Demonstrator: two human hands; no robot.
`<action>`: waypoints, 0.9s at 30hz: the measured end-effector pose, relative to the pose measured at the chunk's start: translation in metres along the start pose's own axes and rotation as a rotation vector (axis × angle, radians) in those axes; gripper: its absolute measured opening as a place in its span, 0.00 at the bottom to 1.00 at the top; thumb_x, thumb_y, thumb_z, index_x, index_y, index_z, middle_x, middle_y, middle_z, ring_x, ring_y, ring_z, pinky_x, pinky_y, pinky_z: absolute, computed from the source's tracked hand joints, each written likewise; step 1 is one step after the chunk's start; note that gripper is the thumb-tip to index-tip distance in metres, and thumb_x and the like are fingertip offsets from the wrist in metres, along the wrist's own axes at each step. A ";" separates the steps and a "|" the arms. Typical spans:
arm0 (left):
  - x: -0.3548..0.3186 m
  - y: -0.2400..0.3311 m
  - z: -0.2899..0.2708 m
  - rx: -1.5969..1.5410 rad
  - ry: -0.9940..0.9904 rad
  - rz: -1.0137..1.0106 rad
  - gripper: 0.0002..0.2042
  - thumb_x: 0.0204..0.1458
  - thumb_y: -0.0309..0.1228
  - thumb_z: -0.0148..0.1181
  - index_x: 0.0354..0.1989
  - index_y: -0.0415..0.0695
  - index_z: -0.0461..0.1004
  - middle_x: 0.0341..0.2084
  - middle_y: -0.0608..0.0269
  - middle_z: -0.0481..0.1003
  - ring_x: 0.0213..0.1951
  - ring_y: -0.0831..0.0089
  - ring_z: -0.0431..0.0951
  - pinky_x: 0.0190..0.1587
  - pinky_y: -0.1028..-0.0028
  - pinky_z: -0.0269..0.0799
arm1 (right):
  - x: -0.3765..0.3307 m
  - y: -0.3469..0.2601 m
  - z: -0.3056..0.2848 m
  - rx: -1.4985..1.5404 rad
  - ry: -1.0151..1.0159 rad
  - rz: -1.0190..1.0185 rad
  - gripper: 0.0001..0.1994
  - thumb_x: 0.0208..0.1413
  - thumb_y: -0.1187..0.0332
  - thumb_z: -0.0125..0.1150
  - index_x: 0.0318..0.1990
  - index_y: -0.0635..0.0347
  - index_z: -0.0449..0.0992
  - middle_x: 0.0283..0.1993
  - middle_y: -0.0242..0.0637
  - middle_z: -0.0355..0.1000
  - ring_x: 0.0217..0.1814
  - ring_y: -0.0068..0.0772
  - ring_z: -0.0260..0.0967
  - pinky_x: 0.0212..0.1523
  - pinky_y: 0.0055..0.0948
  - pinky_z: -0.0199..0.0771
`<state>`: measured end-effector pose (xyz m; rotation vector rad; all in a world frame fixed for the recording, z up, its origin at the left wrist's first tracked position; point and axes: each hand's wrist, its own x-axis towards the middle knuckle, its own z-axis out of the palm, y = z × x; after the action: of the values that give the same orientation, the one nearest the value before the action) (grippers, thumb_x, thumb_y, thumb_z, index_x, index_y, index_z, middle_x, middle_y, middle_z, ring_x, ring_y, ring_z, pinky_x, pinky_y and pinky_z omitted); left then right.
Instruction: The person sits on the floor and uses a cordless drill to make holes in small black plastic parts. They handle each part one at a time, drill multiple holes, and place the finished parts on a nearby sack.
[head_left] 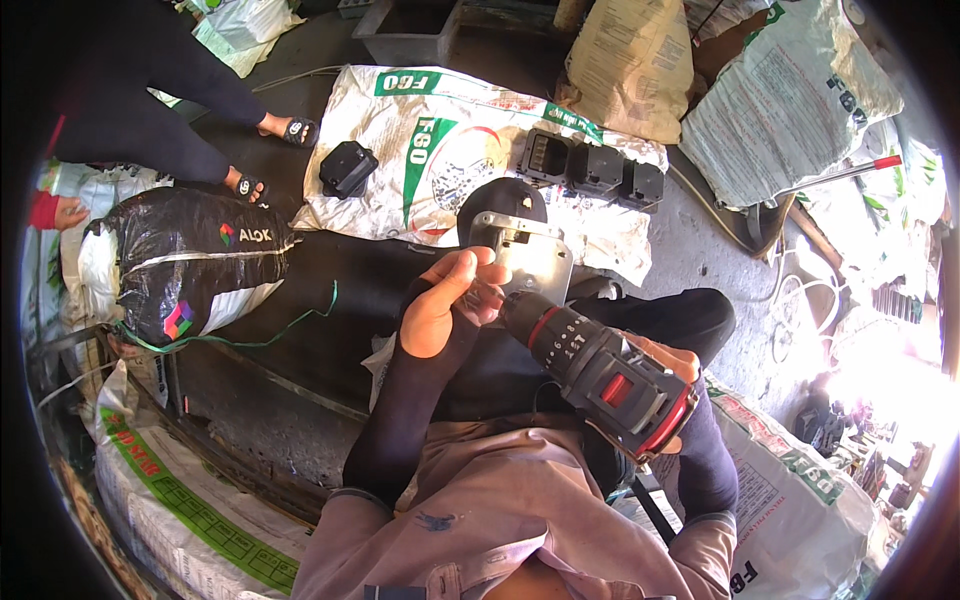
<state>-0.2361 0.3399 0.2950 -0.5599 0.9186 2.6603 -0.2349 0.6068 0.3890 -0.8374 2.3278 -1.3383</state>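
My right hand (665,362) is wrapped round the handle of a black and red cordless drill (590,365). The drill's chuck points up and left, close to my left fingers. With thumb and fingers closed, my left hand (445,300) grips the left edge of a shiny metal plate (540,262) that has cut-out slots. Glare hides whether a small part also sits between those fingertips and the chuck. Behind the plate is a dark rounded shape (505,200), partly covered by it.
A white printed sack (380,120) lies flat ahead, bearing a black plastic box (348,170) and several black square housings (597,167). A stuffed black bag (190,260) stands left, near another person's sandalled feet (245,187). Full sacks (785,110) stand far right; a grey bin (410,40) is behind.
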 end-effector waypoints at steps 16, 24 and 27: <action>0.019 -0.028 -0.044 0.722 0.215 0.332 0.18 0.54 0.38 0.67 0.42 0.36 0.70 0.21 0.70 0.70 0.23 0.87 0.65 0.26 0.82 0.61 | -0.017 -0.021 -0.022 -0.148 -0.134 0.237 0.33 0.34 0.60 0.71 0.52 0.67 0.74 0.42 0.46 0.77 0.36 0.42 0.78 0.39 0.32 0.76; 0.023 -0.036 -0.050 1.086 0.168 0.124 0.34 0.41 0.58 0.70 0.36 0.35 0.71 0.24 0.60 0.74 0.27 0.71 0.74 0.33 0.71 0.70 | -0.008 -0.020 -0.014 -0.176 -0.261 0.310 0.37 0.31 0.61 0.69 0.56 0.67 0.71 0.41 0.46 0.77 0.37 0.46 0.77 0.39 0.33 0.74; 0.024 -0.033 -0.047 1.191 0.168 0.121 0.32 0.40 0.58 0.70 0.31 0.35 0.72 0.24 0.58 0.74 0.29 0.70 0.74 0.34 0.70 0.70 | -0.005 -0.015 -0.011 -0.186 -0.285 0.306 0.38 0.31 0.61 0.69 0.56 0.68 0.70 0.40 0.47 0.76 0.37 0.47 0.76 0.39 0.34 0.74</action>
<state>-0.2329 0.3387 0.2326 -0.3972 2.2994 1.6459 -0.2317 0.6116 0.4078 -0.6408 2.2614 -0.8301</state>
